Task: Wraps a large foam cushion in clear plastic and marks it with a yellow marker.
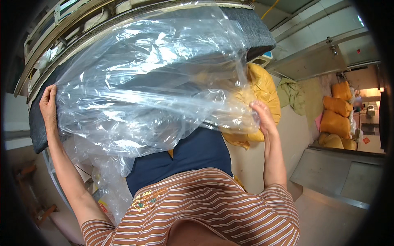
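Observation:
A large, clear plastic bag or sheet [135, 82] spreads between my two hands, crumpled and shiny, over a dark cloth-covered surface [259, 36]. At the far left, my left hand [48, 102] is closed on its left edge, fingers pinched together. On the other side my right hand [264, 119] grips the right edge between thumb and fingers. The plastic is pulled fairly taut in creases from hand to hand. Its lower edge hangs over my dark blue trousers [184, 153]. Whether it is a bag or a flat sheet, I cannot tell for sure.
A yellow sack [262, 90] lies right of the plastic. More clear plastic [108, 180] hangs by my left side. A green cloth [291, 95] lies on the floor at right. Several orange bundles [335, 123] are stacked beyond an opening. A metal frame [41, 61] runs along the far left.

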`<state>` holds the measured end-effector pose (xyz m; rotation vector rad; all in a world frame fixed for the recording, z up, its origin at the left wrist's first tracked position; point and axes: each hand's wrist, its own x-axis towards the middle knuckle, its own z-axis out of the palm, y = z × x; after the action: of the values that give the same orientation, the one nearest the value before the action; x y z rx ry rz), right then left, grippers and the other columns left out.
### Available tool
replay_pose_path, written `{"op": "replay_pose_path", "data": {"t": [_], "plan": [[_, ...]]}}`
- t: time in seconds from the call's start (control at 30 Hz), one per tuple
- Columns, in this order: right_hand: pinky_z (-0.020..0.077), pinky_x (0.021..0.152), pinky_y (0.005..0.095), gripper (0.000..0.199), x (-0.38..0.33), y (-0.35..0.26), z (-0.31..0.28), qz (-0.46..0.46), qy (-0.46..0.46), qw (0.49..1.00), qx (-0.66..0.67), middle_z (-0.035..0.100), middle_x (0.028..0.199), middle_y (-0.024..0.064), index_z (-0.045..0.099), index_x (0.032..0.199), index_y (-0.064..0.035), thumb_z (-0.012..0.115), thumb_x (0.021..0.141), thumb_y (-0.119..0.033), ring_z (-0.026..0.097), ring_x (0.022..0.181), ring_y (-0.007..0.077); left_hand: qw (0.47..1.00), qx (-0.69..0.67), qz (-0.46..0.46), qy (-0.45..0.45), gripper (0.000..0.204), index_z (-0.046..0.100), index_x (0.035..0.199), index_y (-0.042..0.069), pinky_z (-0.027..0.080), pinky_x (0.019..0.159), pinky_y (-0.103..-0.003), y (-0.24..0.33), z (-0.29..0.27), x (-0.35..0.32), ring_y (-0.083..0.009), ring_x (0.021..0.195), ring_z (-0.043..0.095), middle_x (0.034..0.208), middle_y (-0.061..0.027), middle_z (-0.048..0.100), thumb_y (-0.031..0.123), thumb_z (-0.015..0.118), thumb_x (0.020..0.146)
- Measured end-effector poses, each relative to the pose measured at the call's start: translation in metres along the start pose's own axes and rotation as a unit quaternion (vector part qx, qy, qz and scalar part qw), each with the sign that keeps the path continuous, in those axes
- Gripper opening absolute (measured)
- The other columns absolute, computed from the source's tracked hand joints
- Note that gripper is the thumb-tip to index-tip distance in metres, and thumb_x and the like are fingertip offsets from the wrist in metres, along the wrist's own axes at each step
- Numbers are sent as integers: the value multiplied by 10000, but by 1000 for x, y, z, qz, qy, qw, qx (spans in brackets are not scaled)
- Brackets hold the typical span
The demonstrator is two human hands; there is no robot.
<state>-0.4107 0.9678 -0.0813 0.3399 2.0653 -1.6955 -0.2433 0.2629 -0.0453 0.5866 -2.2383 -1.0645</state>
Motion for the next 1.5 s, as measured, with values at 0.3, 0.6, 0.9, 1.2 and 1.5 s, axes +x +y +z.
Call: {"op": "replay_pose_path", "data": {"t": [0.3,0.6,0.9,1.2,1.5], "plan": [[446,648,343,203,13,-18,4,-301,44,780,-547,570,746,115,576,887,-43,623,804,-223,557,680,277,999,30,19,-20,195,654,996,4,406,808,-189,4,-3,-2,-58,868,528,909,29,611,174,584,929],[415,735,371,293,127,-139,77,-460,243,741,-425,566,835,64,563,872,-68,670,818,-335,532,810,227,992,117,25,-25,196,633,988,-24,413,827,-202,15,-8,-29,-77,887,539,933,-1,621,152,565,935],[401,739,333,217,90,-113,85,-445,140,846,-257,514,832,53,588,846,-88,712,771,-250,488,786,190,993,108,37,28,174,645,1009,-14,410,860,-215,-25,-58,-67,-86,917,546,970,-13,627,123,575,929],[401,862,393,382,134,-158,93,-463,253,787,-321,539,992,68,641,918,-112,693,767,-459,527,985,265,993,111,30,29,181,643,1015,-10,413,850,-211,-26,-50,-61,-84,912,547,968,-7,628,134,569,935],[421,755,247,242,185,-183,90,-483,-3,843,-238,527,838,2,680,922,-85,676,836,-312,525,830,112,994,108,16,30,184,645,995,-11,416,835,-210,-10,-44,-61,-80,896,545,950,-5,625,148,577,932]]}}
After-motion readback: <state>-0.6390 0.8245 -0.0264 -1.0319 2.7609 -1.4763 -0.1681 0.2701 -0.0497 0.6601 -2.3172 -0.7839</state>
